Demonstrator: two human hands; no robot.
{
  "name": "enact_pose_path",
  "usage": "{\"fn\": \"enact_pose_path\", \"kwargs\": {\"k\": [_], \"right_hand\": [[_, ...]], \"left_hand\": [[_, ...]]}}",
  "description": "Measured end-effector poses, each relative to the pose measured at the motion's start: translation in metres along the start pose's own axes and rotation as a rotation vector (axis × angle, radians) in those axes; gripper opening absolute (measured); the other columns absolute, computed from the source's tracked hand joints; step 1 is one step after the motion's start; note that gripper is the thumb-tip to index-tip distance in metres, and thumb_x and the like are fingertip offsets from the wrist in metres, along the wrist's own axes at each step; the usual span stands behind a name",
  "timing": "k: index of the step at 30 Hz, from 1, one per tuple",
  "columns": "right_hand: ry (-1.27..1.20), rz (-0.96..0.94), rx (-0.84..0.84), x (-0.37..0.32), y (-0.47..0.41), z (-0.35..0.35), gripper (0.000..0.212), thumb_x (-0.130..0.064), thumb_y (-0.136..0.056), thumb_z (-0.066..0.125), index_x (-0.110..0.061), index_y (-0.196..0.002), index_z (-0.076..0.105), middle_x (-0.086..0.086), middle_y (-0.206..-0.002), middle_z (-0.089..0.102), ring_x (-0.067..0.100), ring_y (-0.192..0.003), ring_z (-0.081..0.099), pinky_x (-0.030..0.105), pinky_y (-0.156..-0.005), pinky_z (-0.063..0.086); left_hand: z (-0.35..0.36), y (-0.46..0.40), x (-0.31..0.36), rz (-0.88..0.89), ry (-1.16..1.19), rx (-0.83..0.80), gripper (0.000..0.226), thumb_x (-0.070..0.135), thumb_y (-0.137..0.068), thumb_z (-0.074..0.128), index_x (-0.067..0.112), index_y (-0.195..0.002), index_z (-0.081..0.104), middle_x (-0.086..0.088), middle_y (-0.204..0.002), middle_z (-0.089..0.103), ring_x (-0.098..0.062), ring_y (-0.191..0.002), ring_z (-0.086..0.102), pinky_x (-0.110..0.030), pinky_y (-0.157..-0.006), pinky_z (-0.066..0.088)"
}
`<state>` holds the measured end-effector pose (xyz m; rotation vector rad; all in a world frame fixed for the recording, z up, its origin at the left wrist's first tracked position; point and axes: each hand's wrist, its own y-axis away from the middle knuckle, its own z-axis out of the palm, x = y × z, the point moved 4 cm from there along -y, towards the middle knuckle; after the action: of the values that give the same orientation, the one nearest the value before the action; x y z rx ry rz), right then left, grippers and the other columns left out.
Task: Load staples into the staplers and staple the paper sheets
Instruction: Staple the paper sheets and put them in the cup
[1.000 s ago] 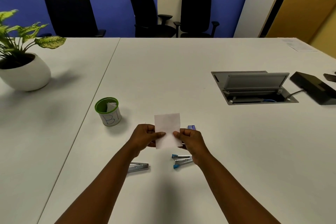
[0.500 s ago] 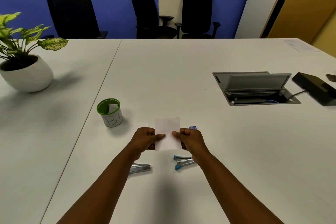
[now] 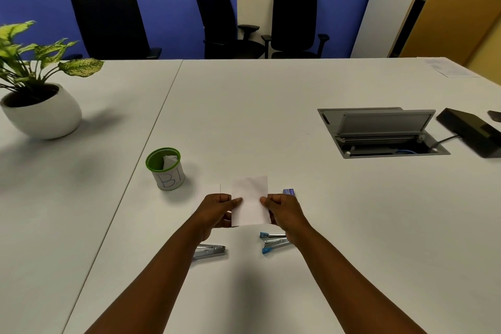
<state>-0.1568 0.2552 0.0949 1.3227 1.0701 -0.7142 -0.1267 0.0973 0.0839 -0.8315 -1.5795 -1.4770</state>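
White paper sheets point(image 3: 250, 202) held up over the table point(image 3: 271, 116), pinched at the left edge by the left hand point(image 3: 217, 210) and at the right edge by the right hand point(image 3: 284, 211). Silver stapler point(image 3: 208, 251) lying near-left, blue-tipped stapler point(image 3: 273, 241) near-right, small staple box point(image 3: 289, 192) just right of the sheets. Green-rimmed cup point(image 3: 165, 168) off to the left.

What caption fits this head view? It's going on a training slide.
Both hands, left hand and right hand, pinch a small paper sheet above two staplers, silver stapler and blue-tipped stapler.
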Motion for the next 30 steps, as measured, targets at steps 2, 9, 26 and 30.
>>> {"fn": "enact_pose_path", "kwargs": {"k": [2, 9, 26, 30], "right_hand": [[-0.024, 0.003, -0.02, 0.001, -0.001, -0.001, 0.013, -0.012, -0.088, 0.059, -0.001, -0.086, 0.067, 0.017, -0.089, 0.064, 0.022, -0.078, 0.059, 0.03, -0.071, 0.054], [-0.115, -0.004, -0.014, 0.005, -0.01, -0.002, 0.005, -0.006, -0.083, 0.064, -0.002, -0.082, 0.066, 0.002, -0.07, 0.062, 0.011, -0.064, 0.059, 0.012, -0.046, 0.052], [1.415, -0.327, -0.198, 0.094, -0.027, -0.03, 0.048, -0.02, -0.088, 0.055, -0.025, -0.133, 0.041, 0.004, -0.127, 0.048, 0.022, -0.117, 0.045, 0.033, -0.094, 0.036], [1.279, -0.36, -0.168, 0.096, -0.027, -0.03, 0.033, -0.019, -0.091, 0.049, -0.021, -0.124, 0.05, 0.006, -0.119, 0.053, 0.021, -0.108, 0.05, 0.028, -0.088, 0.038]], "left_hand": [[0.0, -0.001, -0.001, 0.0, 0.011, 0.007, 0.016, 0.019, -0.087, 0.061, 0.004, -0.09, 0.059, -0.009, -0.078, 0.063, -0.018, -0.061, 0.062, -0.022, -0.053, 0.054], [-0.006, -0.006, -0.002, 0.017, 0.008, 0.056, 0.024, 0.019, -0.086, 0.063, 0.01, -0.067, 0.05, -0.008, -0.071, 0.058, -0.017, -0.06, 0.058, -0.022, -0.053, 0.053], [-0.009, -0.005, -0.004, 0.01, 0.073, 0.142, 0.026, 0.012, -0.089, 0.058, 0.01, -0.064, 0.05, -0.01, -0.077, 0.058, -0.022, -0.07, 0.059, -0.023, -0.052, 0.058], [-0.01, -0.005, -0.004, 0.005, 0.064, 0.145, 0.022, 0.014, -0.089, 0.058, 0.01, -0.068, 0.055, -0.009, -0.08, 0.06, -0.021, -0.073, 0.06, -0.025, -0.056, 0.058]]}}
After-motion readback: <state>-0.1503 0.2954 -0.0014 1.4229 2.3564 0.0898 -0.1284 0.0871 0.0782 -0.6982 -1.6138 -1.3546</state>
